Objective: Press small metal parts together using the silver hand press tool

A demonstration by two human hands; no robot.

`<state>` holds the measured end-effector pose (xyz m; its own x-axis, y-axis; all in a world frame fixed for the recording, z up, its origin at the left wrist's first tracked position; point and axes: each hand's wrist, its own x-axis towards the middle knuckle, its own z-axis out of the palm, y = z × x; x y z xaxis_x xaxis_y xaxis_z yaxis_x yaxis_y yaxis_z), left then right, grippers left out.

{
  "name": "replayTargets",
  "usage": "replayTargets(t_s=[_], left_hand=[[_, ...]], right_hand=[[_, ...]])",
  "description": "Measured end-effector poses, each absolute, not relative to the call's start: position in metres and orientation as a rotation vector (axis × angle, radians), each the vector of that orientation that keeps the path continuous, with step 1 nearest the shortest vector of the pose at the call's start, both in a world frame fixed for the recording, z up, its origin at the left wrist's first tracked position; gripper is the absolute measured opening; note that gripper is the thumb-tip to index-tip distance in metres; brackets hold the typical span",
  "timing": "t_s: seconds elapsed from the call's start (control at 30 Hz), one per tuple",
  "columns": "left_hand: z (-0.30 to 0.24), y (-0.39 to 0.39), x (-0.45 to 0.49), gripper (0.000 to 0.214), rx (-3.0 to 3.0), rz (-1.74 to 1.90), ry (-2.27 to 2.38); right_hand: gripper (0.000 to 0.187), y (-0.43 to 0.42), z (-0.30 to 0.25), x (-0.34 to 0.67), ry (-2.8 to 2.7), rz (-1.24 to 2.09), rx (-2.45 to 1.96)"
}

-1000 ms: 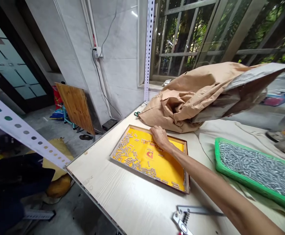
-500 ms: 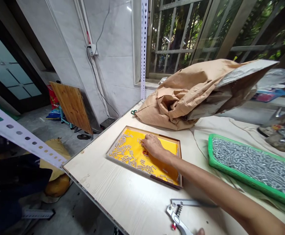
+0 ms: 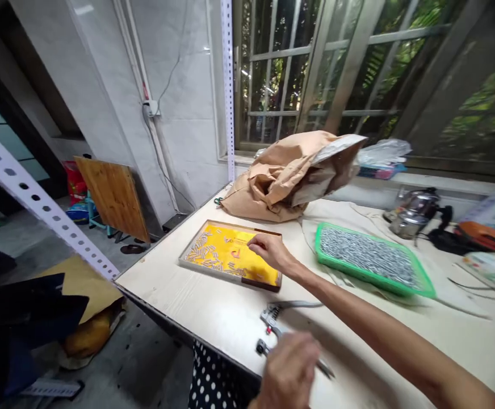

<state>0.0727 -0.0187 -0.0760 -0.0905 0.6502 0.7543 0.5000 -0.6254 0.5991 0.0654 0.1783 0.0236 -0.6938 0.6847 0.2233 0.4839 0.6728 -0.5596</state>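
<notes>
My right hand (image 3: 271, 253) is over the right half of a shallow tray (image 3: 213, 274) with a yellow bottom, its fingers pinched together. What they hold, if anything, is hidden. Small silvery metal pins (image 3: 202, 253) lie scattered over the tray's left and front parts. At the bottom edge my left hand (image 3: 292, 366) is smeared by motion, its fingers seemingly curled. Just beyond it, a spring-handled metal hand tool (image 3: 273, 315) lies on the table. A black knob (image 3: 262, 346) and a thin metal tip (image 3: 326, 370) show on either side of the left hand, the part between covered.
A green basket (image 3: 375, 278) full of similar metal pieces stands right of the tray. Behind are a crumpled brown paper sack (image 3: 273, 187) and a metal kettle (image 3: 413, 210). An orange-and-black object (image 3: 486, 236) lies far right. A perforated white post (image 3: 47, 204) slants along the left table edge.
The view has swung right. My right hand has drawn back toward the tray's right side, baring a red mark on its yellow bottom. My left hand has come up into view by the hand tool.
</notes>
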Motion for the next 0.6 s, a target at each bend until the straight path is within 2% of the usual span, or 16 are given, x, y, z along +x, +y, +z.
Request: replayTargets(t_s=[0.07,0.13,0.23,0.37,0.6], left_hand=[[-0.037,-0.031,0.055,0.025,1.665,1.928,1.549],[-0.006,-0.036,0.045,0.02,1.372,1.893,1.67],[0.019,-0.036,0.043,0.021,1.228,1.652,1.528],[0.023,-0.04,0.05,0.034,0.908,1.372,1.235],[0.013,-0.038,0.05,0.039,0.552,1.392,0.98]], right_hand=[[0.018,0.153,0.029,0.102,-2.22,1.062,-0.845],[0.022,0.121,0.031,0.135,-2.029,1.318,-0.751],[0.025,0.075,0.031,0.169,-1.901,1.339,-0.667],[0.027,0.037,0.026,0.186,-1.755,1.361,-0.68],[0.031,0.016,0.003,0.169,-1.306,1.593,-0.717]])
